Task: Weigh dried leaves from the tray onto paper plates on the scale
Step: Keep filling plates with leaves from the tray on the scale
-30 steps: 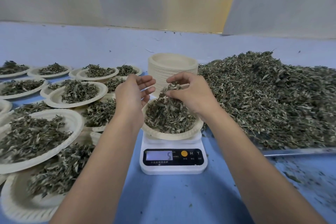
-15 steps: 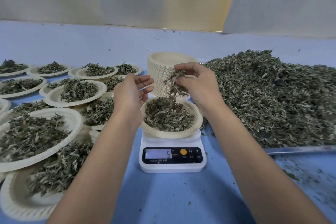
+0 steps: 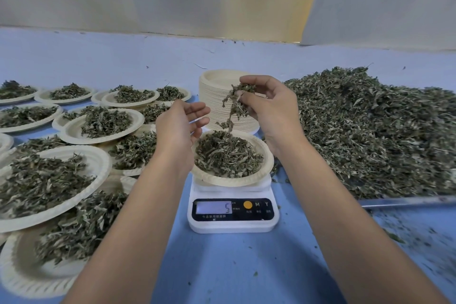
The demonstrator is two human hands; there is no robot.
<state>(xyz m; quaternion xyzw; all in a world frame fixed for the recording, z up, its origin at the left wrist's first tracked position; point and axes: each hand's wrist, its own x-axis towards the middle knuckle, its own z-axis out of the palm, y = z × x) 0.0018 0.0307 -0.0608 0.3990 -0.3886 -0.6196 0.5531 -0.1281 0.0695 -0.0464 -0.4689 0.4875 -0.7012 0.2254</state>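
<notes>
Head view, centre of frame: a white digital scale [image 3: 233, 226] with rounded corners and a dark front panel stands on a smooth blue table surface [image 3: 234, 269]. Its pale display [image 3: 213, 207] reads "5", beside a round orange button [image 3: 247, 204]. On the platform sits a round, cream paper plate [image 3: 268, 164] with a fluted rim. It holds a loose mound of dried leaves [image 3: 227, 154], grey-green, curled and matte, mixed with thin stems. Just behind the scale rises a tall stack [image 3: 213, 99] of matching empty plates. At the right of the frame a broad heap [image 3: 370, 131] of the same leaves covers a metal tray [image 3: 407, 201], of which only the near edge shows. The left half of the frame holds many filled plates [image 3: 100, 163], several overlapping. Small leaf crumbs [image 3: 394, 238] dot the table at lower right.

The right hand [image 3: 271, 108] is raised above the far side of the plate on the scale. Its thumb and curled fingertips pinch a tuft of leaves [image 3: 237, 102], and strands trail down towards the mound. The left hand [image 3: 180, 126] hovers at the plate's left rim with its palm turned right. Its fingers are straight, slightly spread, and hold nothing. Whether it touches the rim cannot be told.
</notes>
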